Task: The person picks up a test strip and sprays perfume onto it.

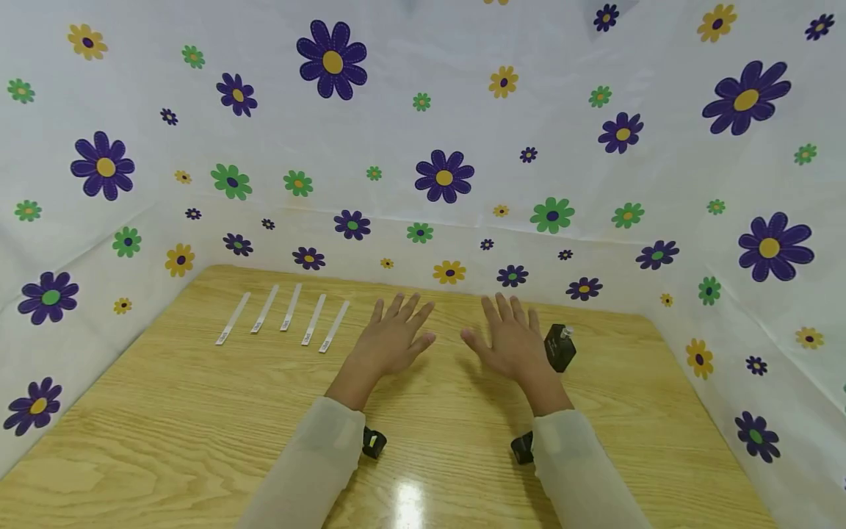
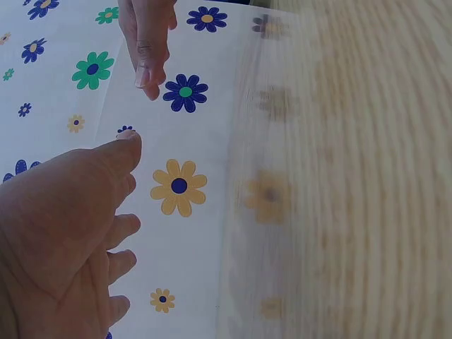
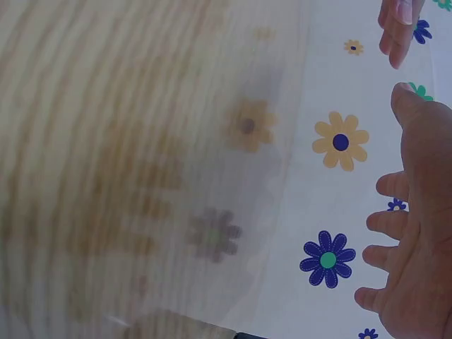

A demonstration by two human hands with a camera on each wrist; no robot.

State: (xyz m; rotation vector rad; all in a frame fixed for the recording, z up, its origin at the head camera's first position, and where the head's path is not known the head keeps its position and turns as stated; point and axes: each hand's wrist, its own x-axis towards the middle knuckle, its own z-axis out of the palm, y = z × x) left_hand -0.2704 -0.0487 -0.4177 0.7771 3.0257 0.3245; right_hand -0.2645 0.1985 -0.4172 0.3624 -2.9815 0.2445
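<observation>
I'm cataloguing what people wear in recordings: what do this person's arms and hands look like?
The left sleeve and right sleeve are long, plain and off-white. A small black device shows beside the left one, another beside the right. The left hand and right hand wear no visible gloves or rings.

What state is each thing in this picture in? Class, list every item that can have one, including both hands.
Left hand: open, fingers spread, holding nothing.
Right hand: open, fingers spread, holding nothing.
Five white strips: lying flat, apart from one another.
Black bottle: not gripped, silver top showing; fill level cannot be told.
Flowered sheet: upright around the table, creased.
Table: shiny, reflecting light.
</observation>
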